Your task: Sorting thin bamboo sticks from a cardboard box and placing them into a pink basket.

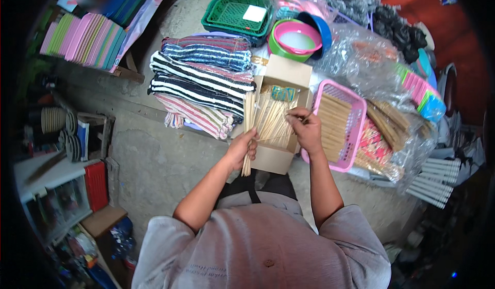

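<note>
My left hand is closed around a bundle of thin pale wooden sticks, probably bamboo skewers, held nearly upright at the left side of an open cardboard box. More loose sticks lie inside the box, beside a clear packet with a green printed label. Over the box's right edge is my right hand, its thumb and fingers bent close together. Something thin and dark shows at these fingers; whether they grip it is unclear.
Folded striped woven rag mats are stacked left of the box. To its right stands a pink plastic basket of flat brown sticks. Behind are green baskets, round basins and plastic-wrapped goods. Concrete floor lies at left.
</note>
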Demonstrator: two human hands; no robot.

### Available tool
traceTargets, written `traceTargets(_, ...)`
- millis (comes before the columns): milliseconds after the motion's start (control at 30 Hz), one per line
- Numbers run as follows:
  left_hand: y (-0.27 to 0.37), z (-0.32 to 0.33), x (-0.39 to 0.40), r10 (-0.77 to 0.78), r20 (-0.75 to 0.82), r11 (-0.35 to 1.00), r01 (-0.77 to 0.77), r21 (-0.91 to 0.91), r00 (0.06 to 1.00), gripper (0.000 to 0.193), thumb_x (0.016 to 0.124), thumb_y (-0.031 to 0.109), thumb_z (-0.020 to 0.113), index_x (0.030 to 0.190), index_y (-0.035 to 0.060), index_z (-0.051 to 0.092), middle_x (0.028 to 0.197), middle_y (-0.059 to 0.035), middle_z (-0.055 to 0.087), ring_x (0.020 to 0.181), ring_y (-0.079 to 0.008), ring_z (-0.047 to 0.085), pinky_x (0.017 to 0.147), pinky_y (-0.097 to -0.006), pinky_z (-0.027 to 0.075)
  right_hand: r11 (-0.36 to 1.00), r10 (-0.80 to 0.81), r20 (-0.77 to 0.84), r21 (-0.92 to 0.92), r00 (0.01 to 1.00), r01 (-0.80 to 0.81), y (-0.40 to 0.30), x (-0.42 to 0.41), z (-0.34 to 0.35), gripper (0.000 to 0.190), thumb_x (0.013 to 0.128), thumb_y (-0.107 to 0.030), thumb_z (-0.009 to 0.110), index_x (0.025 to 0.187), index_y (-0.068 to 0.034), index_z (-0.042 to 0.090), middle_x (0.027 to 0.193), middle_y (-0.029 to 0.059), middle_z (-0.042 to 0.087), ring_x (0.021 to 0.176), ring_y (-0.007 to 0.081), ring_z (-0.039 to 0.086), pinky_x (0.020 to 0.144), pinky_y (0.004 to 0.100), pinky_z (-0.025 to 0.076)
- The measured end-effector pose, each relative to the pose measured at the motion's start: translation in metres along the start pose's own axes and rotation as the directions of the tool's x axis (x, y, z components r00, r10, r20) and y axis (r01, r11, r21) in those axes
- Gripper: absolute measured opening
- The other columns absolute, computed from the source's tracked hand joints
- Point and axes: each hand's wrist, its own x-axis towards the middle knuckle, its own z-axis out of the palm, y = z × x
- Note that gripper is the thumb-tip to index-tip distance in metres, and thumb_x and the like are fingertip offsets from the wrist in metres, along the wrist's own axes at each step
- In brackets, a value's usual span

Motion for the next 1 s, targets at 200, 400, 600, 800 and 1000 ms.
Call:
traceTargets(200,0.024,0.07,0.0,0.144,0.168,0.978,-0.114,-0.177,0.975,0.038,0.081,0.052,0.051,0.083,0.0138,0.047,0.058,0.0041,0.038,0.043,-0.0059,0.032,0.042,-0.0209,0.029,0.965,-0.138,0.187,-0.194,0.973,0.174,-0.054,-0.019,-0.014,0.02,0.068,0.007,0.056,0.085,-0.001,0.063,0.085,0.0098,0.061,0.079,0.0184,0.058,0.068,0.0254,0.044)
traceTargets(400,0.006,0.096,0.006,0.379,0.14,0.921,-0.358,-0.152,0.915,0.04,0.077,0.043,0.063,0.093,0.0068,0.054,0.078,-0.0004,0.052,0.066,-0.0085,0.05,0.057,-0.0215,0.042,0.944,-0.161,0.341,-0.221,0.926,0.245,-0.05,-0.033,-0.025,0.021,0.067,0.004,0.055,0.085,-0.002,0.063,0.086,0.0111,0.061,0.08,0.0237,0.059,0.074,0.0302,0.046)
traceTargets(600,0.007,0.1,0.008,0.405,0.015,0.913,-0.403,-0.071,0.914,0.024,0.082,0.03,0.059,0.089,0.0069,0.055,0.069,0.0013,0.053,0.057,-0.0078,0.049,0.047,-0.0208,0.038,0.997,-0.042,0.352,0.076,0.935,0.016,-0.04,-0.027,-0.052,0.026,0.074,0.002,0.05,0.099,0.0,0.057,0.085,0.0071,0.055,0.071,0.0157,0.055,0.066,0.0258,0.045)
traceTargets(800,-0.001,0.105,0.005,0.378,0.078,0.921,-0.367,-0.127,0.922,0.019,0.086,0.025,0.055,0.093,0.008,0.053,0.064,0.0021,0.048,0.053,-0.0079,0.048,0.042,-0.0185,0.037,0.857,0.216,0.357,0.376,0.909,-0.351,-0.047,-0.017,-0.07,0.026,0.087,-0.005,0.047,0.112,0.002,0.05,0.087,0.0049,0.054,0.067,0.0088,0.051,0.057,0.0236,0.049)
traceTargets(1000,-0.013,0.118,0.005,0.414,0.097,0.909,-0.416,0.001,0.905,0.026,0.079,0.034,0.063,0.091,0.012,0.054,0.074,0.0035,0.051,0.057,-0.0042,0.047,0.044,-0.0168,0.036,0.741,0.303,0.248,0.545,0.92,-0.391,-0.049,-0.004,-0.077,0.022,0.082,0.0,0.053,0.104,0.003,0.053,0.087,0.0083,0.058,0.071,0.0131,0.056,0.062,0.0294,0.053)
